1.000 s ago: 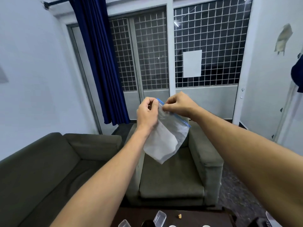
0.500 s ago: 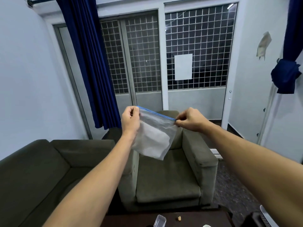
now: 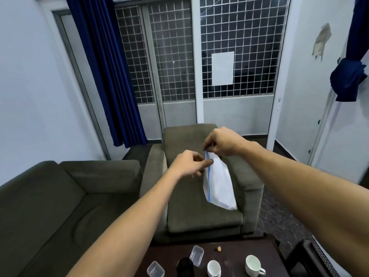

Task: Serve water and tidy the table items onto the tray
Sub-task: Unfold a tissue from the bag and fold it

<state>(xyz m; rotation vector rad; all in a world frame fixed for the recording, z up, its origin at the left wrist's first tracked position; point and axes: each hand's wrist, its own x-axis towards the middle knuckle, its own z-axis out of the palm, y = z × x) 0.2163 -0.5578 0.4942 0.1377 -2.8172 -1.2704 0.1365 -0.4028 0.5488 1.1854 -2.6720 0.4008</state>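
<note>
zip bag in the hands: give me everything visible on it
The zip bag is translucent whitish plastic with a blue zip strip along one edge, which runs near vertical. It hangs before the armchair, pinched at its top corner by the right hand; the left hand pinches the strip just below.

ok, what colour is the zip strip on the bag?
Blue zip strip on a whitish bag; head view.

We face an olive armchair (image 3: 189, 206) beside a matching sofa (image 3: 60, 196); behind them a blue curtain (image 3: 107, 76) hangs left of a grilled window (image 3: 171, 56) bearing a white paper sheet (image 3: 222, 68)
</note>
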